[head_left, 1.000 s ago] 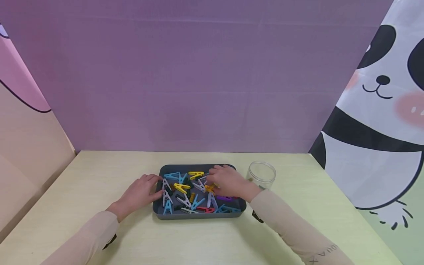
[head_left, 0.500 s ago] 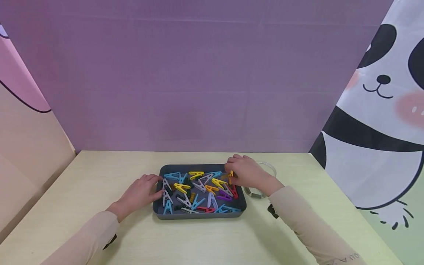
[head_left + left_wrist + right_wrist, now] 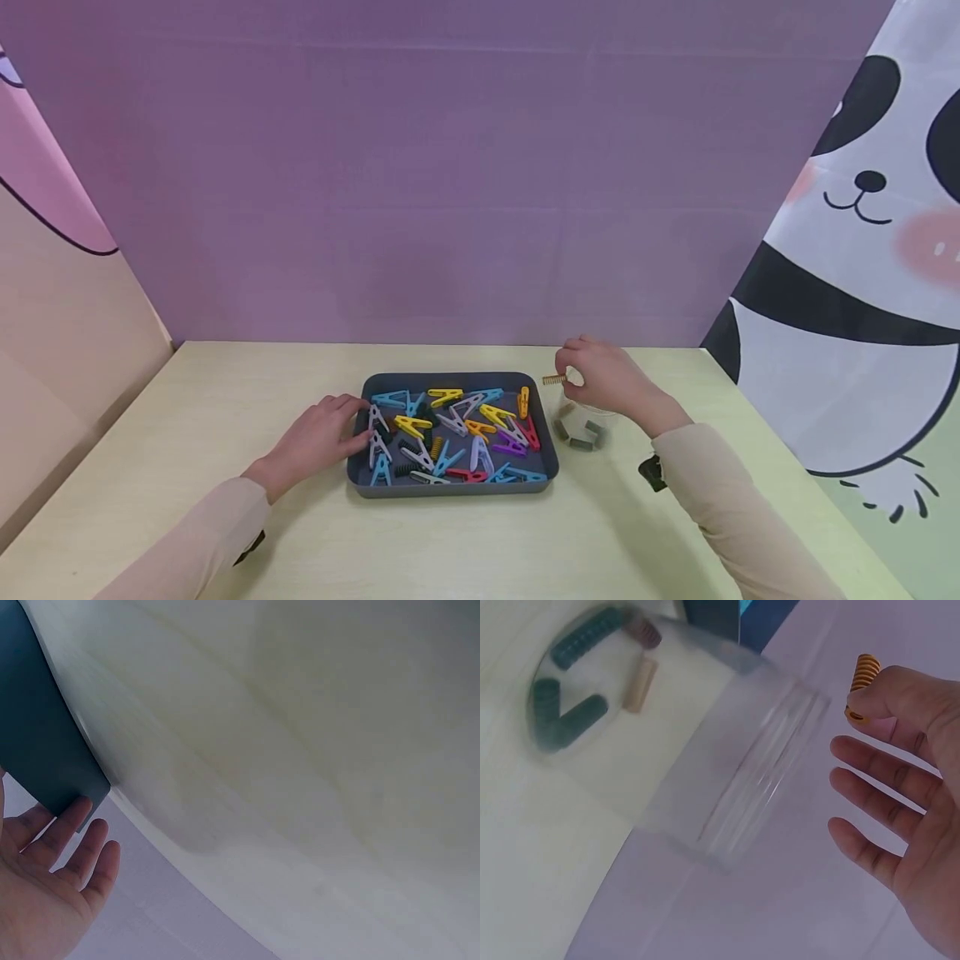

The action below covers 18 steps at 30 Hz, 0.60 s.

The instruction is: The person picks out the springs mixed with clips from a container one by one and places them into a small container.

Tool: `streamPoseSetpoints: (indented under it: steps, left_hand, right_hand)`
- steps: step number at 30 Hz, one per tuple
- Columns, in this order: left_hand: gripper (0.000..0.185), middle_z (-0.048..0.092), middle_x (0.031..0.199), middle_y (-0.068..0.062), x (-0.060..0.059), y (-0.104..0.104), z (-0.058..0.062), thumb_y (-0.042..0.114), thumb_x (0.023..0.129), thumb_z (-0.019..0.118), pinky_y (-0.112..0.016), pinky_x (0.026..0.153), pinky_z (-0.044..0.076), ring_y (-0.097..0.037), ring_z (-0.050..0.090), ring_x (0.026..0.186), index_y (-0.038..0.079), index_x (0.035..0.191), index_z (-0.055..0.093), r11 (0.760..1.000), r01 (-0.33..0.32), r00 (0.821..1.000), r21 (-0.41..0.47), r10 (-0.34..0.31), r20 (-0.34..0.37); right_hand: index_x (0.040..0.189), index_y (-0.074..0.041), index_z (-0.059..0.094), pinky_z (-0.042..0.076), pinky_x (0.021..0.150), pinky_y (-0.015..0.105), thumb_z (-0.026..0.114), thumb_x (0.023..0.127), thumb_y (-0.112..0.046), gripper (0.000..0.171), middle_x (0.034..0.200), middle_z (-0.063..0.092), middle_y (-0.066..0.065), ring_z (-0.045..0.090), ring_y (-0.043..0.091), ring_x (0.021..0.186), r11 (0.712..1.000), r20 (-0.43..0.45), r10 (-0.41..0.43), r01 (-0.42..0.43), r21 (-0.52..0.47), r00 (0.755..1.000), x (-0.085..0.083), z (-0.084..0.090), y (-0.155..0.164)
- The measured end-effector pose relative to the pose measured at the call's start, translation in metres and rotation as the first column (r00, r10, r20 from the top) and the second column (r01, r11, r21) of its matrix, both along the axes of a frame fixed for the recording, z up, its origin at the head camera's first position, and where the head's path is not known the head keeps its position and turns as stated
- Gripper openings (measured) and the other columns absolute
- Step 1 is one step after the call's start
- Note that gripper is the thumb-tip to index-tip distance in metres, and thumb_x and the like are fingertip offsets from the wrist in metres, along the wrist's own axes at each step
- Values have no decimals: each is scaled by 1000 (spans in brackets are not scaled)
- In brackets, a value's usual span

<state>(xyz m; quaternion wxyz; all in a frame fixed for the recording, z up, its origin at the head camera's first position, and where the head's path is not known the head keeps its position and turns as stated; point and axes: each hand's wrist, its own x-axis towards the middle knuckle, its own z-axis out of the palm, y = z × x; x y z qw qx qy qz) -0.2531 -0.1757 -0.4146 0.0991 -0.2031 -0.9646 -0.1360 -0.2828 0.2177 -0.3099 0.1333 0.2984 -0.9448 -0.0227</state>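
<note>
Between thumb and index finger my right hand (image 3: 611,377) pinches a gold-coloured coil spring (image 3: 864,675). It holds the spring above the mouth of a clear round jar (image 3: 757,776), its other fingers loosely spread. Inside the jar, at the bottom, lie several dark green springs (image 3: 581,724), a brownish one and a tan one. My left hand (image 3: 315,435) rests against the left end of a dark grey tray (image 3: 450,491), relaxed fingertips touching its edge. Colourful plastic clips (image 3: 452,421) and some springs (image 3: 436,447) lie scattered in the tray.
The tray and jar stand on a pale wooden table (image 3: 420,550), the jar close to the tray's right end. A purple cloth (image 3: 442,208) hangs behind the table's far edge. On the right hangs a panda-print sheet (image 3: 847,400).
My right hand has moved from inside the tray, up and to the right, to above the jar, carrying the gold spring. My left hand and the tray have stayed in place.
</note>
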Motion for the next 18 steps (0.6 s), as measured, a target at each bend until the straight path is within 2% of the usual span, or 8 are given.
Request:
streamPoseSetpoints:
  steps: [10, 18]
  left_hand:
    - [46, 59, 118, -11, 0, 0, 0, 36, 84, 62, -46, 92, 45, -30, 55, 107, 5, 117, 57, 1000, 2, 1000, 2, -2, 4]
    - [46, 60, 117, -11, -1, 0, -1, 37, 84, 61, -46, 93, 45, -29, 55, 107, 5, 117, 57, 1000, 0, 1000, -3, 0, 3]
  right_hand:
    - [81, -14, 63, 47, 66, 36, 68, 73, -13, 10, 86, 61, -1, 52, 18, 80, 995, 18, -41, 42, -92, 999, -3, -4, 26]
    - [82, -15, 62, 47, 65, 36, 67, 73, -14, 9, 87, 61, 0, 52, 18, 81, 988, 34, -64, 68, -136, 997, -5, -10, 33]
